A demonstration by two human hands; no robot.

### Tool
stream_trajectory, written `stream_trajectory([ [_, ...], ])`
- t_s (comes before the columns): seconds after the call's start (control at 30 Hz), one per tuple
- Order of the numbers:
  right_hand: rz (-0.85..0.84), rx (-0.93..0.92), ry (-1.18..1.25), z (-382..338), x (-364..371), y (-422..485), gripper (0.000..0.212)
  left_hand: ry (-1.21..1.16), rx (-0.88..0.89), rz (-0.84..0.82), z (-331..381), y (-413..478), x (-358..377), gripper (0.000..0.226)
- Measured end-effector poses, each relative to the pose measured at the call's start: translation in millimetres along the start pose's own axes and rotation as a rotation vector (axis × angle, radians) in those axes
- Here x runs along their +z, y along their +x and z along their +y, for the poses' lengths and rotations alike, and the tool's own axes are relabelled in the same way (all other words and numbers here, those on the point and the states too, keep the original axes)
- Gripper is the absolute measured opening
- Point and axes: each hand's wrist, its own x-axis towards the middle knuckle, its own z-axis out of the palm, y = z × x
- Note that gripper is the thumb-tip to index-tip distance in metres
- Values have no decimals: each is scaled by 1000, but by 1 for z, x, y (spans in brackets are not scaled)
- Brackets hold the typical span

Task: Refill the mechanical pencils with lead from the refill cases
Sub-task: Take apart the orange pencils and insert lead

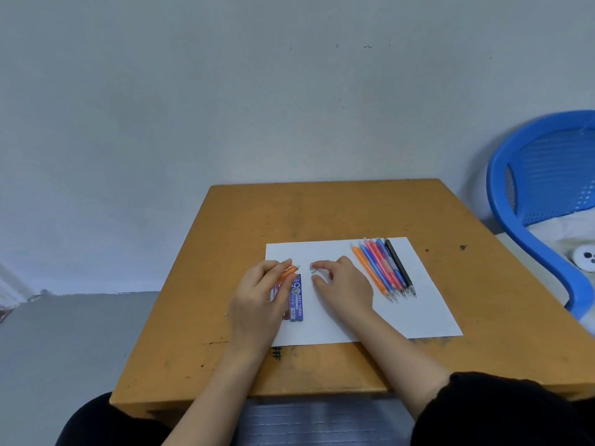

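"0.5" and "PENCIL LEAD" on the blue refill case (296, 299)

The room is lit softly and evenly. Only faint shadows are cast on the white paper (428, 310) beside the left hand (257, 304) and right hand (346, 289). The orange pencil (289, 272) and the small cap (313, 267) held in them are blurred. The table (322, 214) edges are bent by the wide lens.

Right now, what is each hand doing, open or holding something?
Left hand: grips an orange pencil.
Right hand: pinches a small pale piece, perhaps the pencil's cap.
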Motion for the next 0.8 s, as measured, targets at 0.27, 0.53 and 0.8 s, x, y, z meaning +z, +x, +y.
stream_trajectory([
  [0.27,114,115,95,-5,2,2,22,-58,-45,-3,-5,-2,0,29],
  [0.53,186,2,349,2,1,0,9,-36,-94,-66,-7,-1,1,26],
  [0.8,205,-353,524,-1,1,-11,16,14,-27,-90,-4,-2,-1,23],
])
